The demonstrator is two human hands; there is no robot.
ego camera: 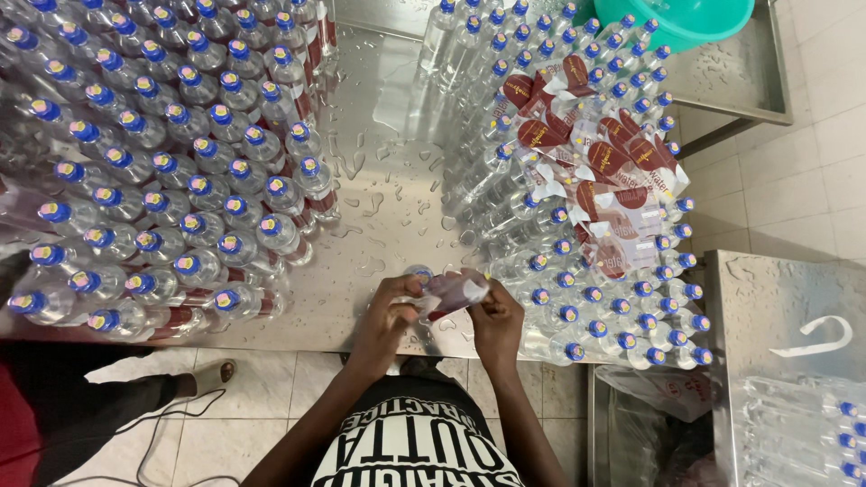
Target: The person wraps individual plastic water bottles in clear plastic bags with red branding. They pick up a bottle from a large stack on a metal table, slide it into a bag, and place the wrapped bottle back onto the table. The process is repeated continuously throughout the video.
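Both hands meet at the front edge of a wet steel table [379,180]. My left hand [390,311] grips a clear plastic bottle [424,287] with a blue cap, lying tilted between the hands. My right hand [494,316] pinches a dark red and white label sleeve [458,290] at the bottle's body. Whether the sleeve is fully around the bottle I cannot tell. A loose pile of the same red labels [595,171] lies on top of the bottles to the right.
Several blue-capped bottles with red labels [171,171] stand packed at the left. Unlabelled bottles [613,307] crowd the right side. A teal basin [690,20] sits at the far right corner. Another person's leg and sandal [212,372] are at lower left. A second steel surface [785,316] stands right.
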